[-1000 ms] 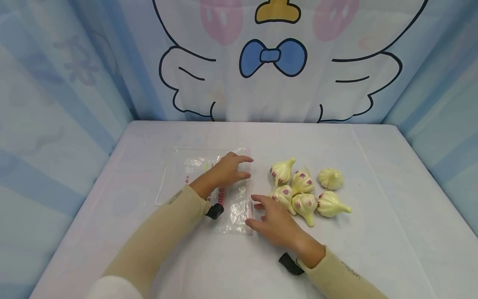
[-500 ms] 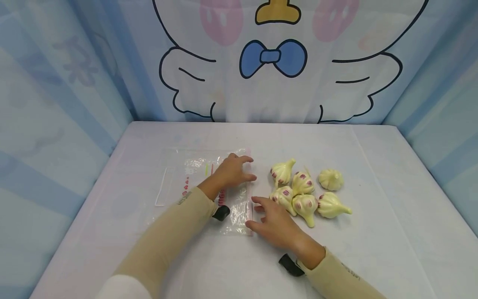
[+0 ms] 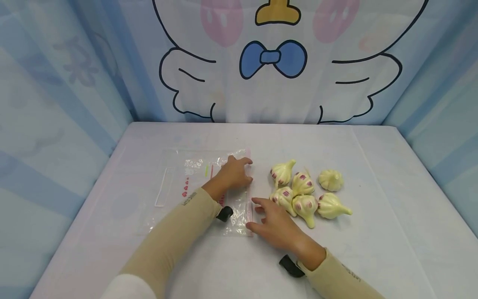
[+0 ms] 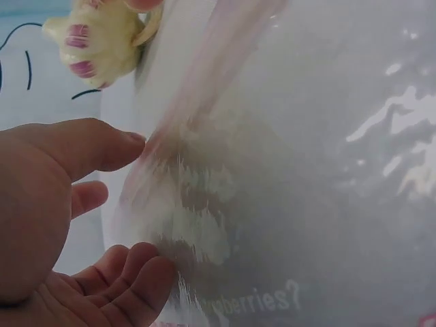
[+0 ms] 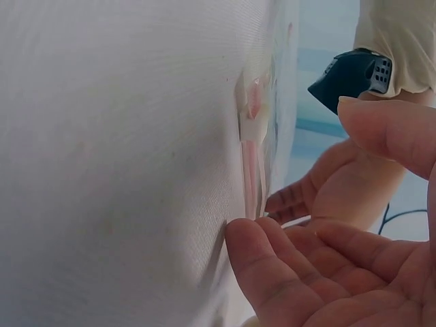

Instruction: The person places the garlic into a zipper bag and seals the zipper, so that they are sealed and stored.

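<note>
A clear plastic zip bag [image 3: 239,218] with red print and a pink-edged mouth lies flat on the table. My left hand [image 3: 232,174] is over its far right part, thumb and fingers apart. In the left wrist view the fingertips [image 4: 153,279] touch the film near the pink edge, and nothing is pinched. Just right of the bag's mouth, my right hand [image 3: 276,222] hovers low with thumb and fingers spread, holding nothing. Close beyond it lie several garlic bulbs with purple marks, the nearest bulb [image 3: 282,196] partly behind the hand.
A paler garlic bulb [image 3: 330,180] sits at the back right of the group, and another bulb [image 3: 331,205] points its stem right. The white-covered table [image 3: 373,249] ends at a printed curtain [image 3: 276,99] behind, with blue curtains at both sides.
My left hand has shifted slightly right along the bag, and its thumb and fingers have drawn a little closer together. The right hand and the garlic bulbs stay in place.
</note>
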The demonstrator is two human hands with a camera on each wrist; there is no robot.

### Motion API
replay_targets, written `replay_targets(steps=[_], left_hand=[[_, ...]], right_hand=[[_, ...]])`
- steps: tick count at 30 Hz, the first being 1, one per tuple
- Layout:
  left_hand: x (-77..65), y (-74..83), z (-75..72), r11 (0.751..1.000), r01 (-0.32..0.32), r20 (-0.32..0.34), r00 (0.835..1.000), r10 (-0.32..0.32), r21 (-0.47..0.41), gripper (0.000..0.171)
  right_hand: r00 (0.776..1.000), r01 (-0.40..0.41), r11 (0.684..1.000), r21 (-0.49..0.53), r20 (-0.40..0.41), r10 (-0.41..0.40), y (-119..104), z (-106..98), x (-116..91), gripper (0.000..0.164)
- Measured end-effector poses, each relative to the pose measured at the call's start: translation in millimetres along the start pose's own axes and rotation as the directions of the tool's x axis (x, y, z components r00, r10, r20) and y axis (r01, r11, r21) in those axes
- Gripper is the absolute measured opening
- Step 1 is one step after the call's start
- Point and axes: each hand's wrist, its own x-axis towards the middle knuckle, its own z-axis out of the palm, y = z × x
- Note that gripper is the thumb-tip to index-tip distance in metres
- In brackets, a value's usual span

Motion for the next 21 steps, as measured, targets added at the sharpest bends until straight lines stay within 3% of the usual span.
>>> replay_targets(steps=[8,15,21], left_hand=[[3.2,0.8,1.9,0.999,-0.007,0.015,1.000,0.007,0.033,0.055],[3.2,3.2,-0.9,1.000,0.028,0.064,0.998,-0.028,0.012,0.048],[2.5,2.3,-2.5,1.000,0.030,0.057,0.998,-0.030,-0.002,0.044]], right_hand=[[1.000,0.007,1.000,0.002,0.006,-0.007,1.1,0.0,-0.3,0.064],[1.000,0.018,1.000,-0.001,0.010,-0.018,2.0,-0.1,-0.7,0.064],[1.000,0.001,1.000,-0.007,0.005,-0.001,0.9,-0.2,-0.6,0.063]])
